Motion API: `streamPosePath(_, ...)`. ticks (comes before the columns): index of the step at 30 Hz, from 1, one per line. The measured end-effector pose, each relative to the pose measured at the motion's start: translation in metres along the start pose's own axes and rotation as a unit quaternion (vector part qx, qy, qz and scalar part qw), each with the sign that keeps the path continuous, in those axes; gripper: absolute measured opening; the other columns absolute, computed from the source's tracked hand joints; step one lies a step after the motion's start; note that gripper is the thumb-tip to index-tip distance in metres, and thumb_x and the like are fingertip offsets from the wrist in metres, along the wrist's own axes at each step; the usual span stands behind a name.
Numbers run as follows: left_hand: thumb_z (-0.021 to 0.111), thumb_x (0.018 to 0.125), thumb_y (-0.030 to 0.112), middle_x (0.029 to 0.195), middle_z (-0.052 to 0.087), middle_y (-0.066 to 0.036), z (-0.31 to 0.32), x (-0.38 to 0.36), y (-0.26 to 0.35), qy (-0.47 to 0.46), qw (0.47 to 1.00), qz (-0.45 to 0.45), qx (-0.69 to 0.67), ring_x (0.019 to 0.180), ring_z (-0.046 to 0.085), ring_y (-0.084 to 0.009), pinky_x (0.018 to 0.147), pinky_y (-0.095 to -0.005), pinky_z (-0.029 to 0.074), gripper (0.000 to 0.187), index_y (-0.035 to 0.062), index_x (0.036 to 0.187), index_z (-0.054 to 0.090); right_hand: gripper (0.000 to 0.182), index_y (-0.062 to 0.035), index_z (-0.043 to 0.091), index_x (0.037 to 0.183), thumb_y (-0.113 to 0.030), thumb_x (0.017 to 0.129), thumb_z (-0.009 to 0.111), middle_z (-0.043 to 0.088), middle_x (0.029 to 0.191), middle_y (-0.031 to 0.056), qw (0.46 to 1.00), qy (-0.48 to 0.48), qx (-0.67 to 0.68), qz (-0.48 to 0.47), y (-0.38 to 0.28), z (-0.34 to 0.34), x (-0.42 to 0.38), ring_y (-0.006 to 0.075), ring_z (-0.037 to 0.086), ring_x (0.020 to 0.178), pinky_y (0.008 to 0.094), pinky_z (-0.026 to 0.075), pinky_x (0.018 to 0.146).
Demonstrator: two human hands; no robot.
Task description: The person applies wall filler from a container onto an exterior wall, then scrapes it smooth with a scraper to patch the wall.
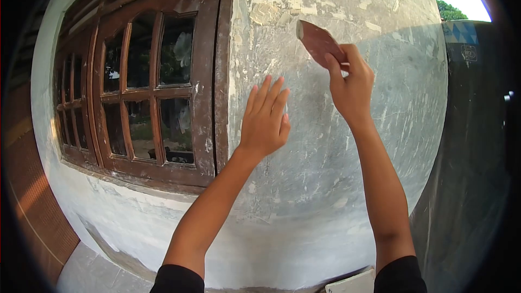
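Observation:
My right hand (353,84) pinches a reddish-brown piece of sandpaper (320,42) between thumb and fingers, its pale edge toward the upper left. The sandpaper is bent and overlaps the upper part of the wall in this view. Below and to its left, my left hand (265,119) is open, fingers stretched upward, flat against the wall. Around both hands the grey wall (315,168) is rough, with flaking patches of cream paint and pale scratches.
A brown wooden window (203,76) with glass panes is set in the wall at left. A dark panel (467,130) stands beyond the wall's right edge. At the bottom lies a pale flat object (353,283). Brown woven material (46,206) shows at lower left.

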State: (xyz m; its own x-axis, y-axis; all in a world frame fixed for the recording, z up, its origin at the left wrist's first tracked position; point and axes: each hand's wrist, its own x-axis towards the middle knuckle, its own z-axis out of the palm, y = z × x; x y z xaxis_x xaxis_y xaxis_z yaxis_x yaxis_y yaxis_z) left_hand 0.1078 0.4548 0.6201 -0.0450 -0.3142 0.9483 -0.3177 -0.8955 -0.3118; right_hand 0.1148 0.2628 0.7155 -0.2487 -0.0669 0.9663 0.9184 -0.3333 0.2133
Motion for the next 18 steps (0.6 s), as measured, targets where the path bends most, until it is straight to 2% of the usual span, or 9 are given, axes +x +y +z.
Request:
streamPosePath(1, 0.057, 0.084, 0.011, 0.151, 0.042, -0.019, 0.0, 0.008, -0.007, 0.008, 1.0, 0.007, 0.016, 0.145, 0.031, -0.0397, 0.118, -0.0565, 0.023, 0.055, -0.0002, 0.137, 0.046, 0.01, -0.0017, 0.059, 0.098, -0.005, 0.091, 0.066, 0.066, 0.089, 0.0106, 1.0, 0.001, 0.0, -0.004, 0.002, 0.007, 0.009, 0.0207, 0.065, 0.08, 0.0331, 0.054, 0.068)
streamPosePath(3, 0.057, 0.084, 0.011, 0.152, 0.04, -0.018, 0.002, 0.022, -0.019, 0.016, 1.0, 0.0, 0.025, 0.146, 0.03, -0.0397, 0.118, -0.056, 0.022, 0.057, -0.0002, 0.138, 0.045, 0.01, -0.0048, 0.058, 0.094, -0.003, 0.088, 0.065, 0.063, 0.085, 0.0088, 0.979, -0.002, -0.139, -0.146, 0.005, 0.02, 0.025, 0.0252, 0.063, 0.077, 0.0354, 0.054, 0.064)
streamPosePath(4, 0.058, 0.084, 0.012, 0.153, 0.039, -0.018, 0.003, 0.026, -0.024, 0.02, 0.999, -0.008, 0.034, 0.146, 0.029, -0.0397, 0.119, -0.0556, 0.022, 0.059, -0.0003, 0.14, 0.043, 0.01, -0.0048, 0.058, 0.094, -0.003, 0.088, 0.065, 0.063, 0.085, 0.0088, 0.979, 0.0, -0.139, -0.15, 0.005, 0.026, 0.032, 0.0252, 0.063, 0.077, 0.0354, 0.054, 0.064)
streamPosePath(6, 0.057, 0.085, 0.013, 0.154, 0.037, -0.018, 0.008, 0.03, -0.031, 0.018, 0.999, -0.008, 0.045, 0.147, 0.028, -0.0393, 0.119, -0.0554, 0.021, 0.06, -0.0001, 0.141, 0.042, 0.01, -0.007, 0.057, 0.091, -0.004, 0.086, 0.065, 0.058, 0.08, 0.0057, 0.951, -0.013, -0.22, -0.219, 0.006, 0.036, 0.042, 0.024, 0.06, 0.076, 0.0365, 0.054, 0.063)
streamPosePath(8, 0.056, 0.086, 0.014, 0.155, 0.036, -0.018, 0.012, 0.031, -0.034, 0.014, 0.998, -0.012, 0.055, 0.147, 0.027, -0.0389, 0.119, -0.0553, 0.021, 0.061, 0.0001, 0.142, 0.04, 0.014, -0.0099, 0.059, 0.092, -0.005, 0.081, 0.066, 0.057, 0.083, 0.0034, 0.935, -0.025, -0.254, -0.247, 0.017, 0.046, 0.047, 0.0204, 0.06, 0.079, 0.0326, 0.053, 0.065)
streamPosePath(10, 0.055, 0.087, 0.017, 0.156, 0.034, -0.018, 0.014, 0.03, -0.033, 0.008, 0.997, -0.018, 0.075, 0.148, 0.026, -0.0373, 0.12, -0.0541, 0.021, 0.06, 0.0005, 0.143, 0.04, 0.019, -0.0123, 0.059, 0.096, -0.009, 0.079, 0.067, 0.056, 0.087, 0.0006, 0.874, -0.054, -0.343, -0.34, 0.025, 0.054, 0.05, 0.0178, 0.058, 0.082, 0.0304, 0.052, 0.068)
streamPosePath(11, 0.055, 0.087, 0.017, 0.156, 0.034, -0.018, 0.013, 0.03, -0.033, 0.01, 0.997, -0.018, 0.076, 0.148, 0.026, -0.0373, 0.12, -0.0541, 0.021, 0.06, 0.0005, 0.143, 0.04, 0.019, -0.0123, 0.059, 0.096, -0.009, 0.079, 0.067, 0.056, 0.087, 0.0006, 0.873, -0.054, -0.343, -0.342, 0.03, 0.058, 0.049, 0.0178, 0.058, 0.082, 0.0304, 0.052, 0.068)
streamPosePath(13, 0.054, 0.087, 0.019, 0.156, 0.034, -0.018, 0.01, 0.03, -0.031, -0.001, 0.997, -0.026, 0.077, 0.148, 0.025, -0.0359, 0.12, -0.0528, 0.021, 0.06, 0.0005, 0.143, 0.041, 0.024, -0.0143, 0.058, 0.099, -0.012, 0.077, 0.067, 0.056, 0.092, -0.0014, 0.829, -0.103, -0.396, -0.381, 0.038, 0.064, 0.047, 0.016, 0.057, 0.084, 0.0292, 0.052, 0.071)
streamPosePath(18, 0.054, 0.088, 0.019, 0.157, 0.033, -0.017, 0.011, 0.029, -0.031, 0.001, 0.996, -0.026, 0.087, 0.148, 0.025, -0.0349, 0.121, -0.0519, 0.021, 0.059, -0.0002, 0.142, 0.043, 0.026, -0.0137, 0.058, 0.101, -0.014, 0.077, 0.067, 0.056, 0.093, -0.0012, 0.814, -0.109, -0.418, -0.388, 0.041, 0.071, 0.05, 0.016, 0.057, 0.085, 0.0297, 0.051, 0.074)
